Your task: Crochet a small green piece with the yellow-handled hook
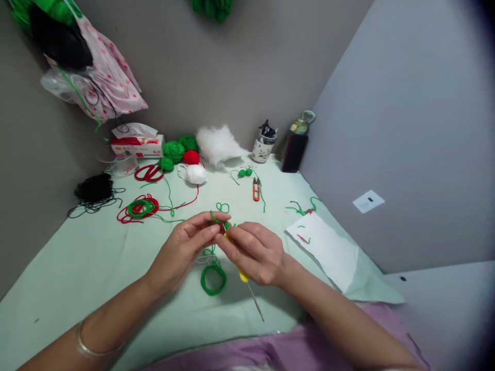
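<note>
Left hand (191, 245), fingertips pinched shut on green yarn (214, 216), meets right hand (255, 252), fingers curled tight round a yellow-handled hook (243, 276), above the table (96, 257), with a green ring (213, 279) lying just at their 6 o'clock and orange snips (256, 189) well off at 12 o'clock.

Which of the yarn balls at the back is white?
The frontmost one, the white ball just in front of the red ball; the rest of the cluster is green.
</note>
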A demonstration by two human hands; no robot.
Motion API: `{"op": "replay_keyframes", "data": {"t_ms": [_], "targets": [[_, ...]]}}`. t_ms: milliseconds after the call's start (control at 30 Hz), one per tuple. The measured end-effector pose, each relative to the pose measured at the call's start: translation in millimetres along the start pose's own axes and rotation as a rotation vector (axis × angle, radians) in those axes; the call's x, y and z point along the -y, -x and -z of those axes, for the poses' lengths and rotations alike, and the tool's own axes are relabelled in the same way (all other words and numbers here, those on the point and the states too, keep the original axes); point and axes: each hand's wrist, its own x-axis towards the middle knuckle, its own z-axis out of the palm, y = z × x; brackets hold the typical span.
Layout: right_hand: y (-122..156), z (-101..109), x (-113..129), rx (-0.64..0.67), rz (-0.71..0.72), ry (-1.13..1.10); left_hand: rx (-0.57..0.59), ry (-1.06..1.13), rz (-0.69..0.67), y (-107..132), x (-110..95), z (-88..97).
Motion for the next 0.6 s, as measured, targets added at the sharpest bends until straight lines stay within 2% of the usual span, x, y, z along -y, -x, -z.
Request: {"op": "replay_keyframes", "data": {"t_ms": [100, 200, 367, 500, 600], "targets": [[3.6, -9.8, 2.0, -0.003, -0.01, -0.022, -0.075, 0.091, 0.07, -4.1, 6.1, 2.2], [9.6, -14.9, 5.8, 0.057, -0.128, -0.136, -0.137, 0.133, 0.093, -8.7, 15.8, 6.9], [18.0, -15.1, 3.2, 0.073, -0.578, -0.398, -0.174, 0.114, 0.082, -11.3, 24.2, 19.0], [20.3, -19.1, 1.3, 0.15, -0.913, -0.749, -0.175, 0.057, 0.055, -9.7, 25.3, 20.8], [23.3, -26.3, 3.9, 0.204, -1.064, -0.932, -0.165, 0.011, 0.021, -8.2, 27.7, 18.4]]}}
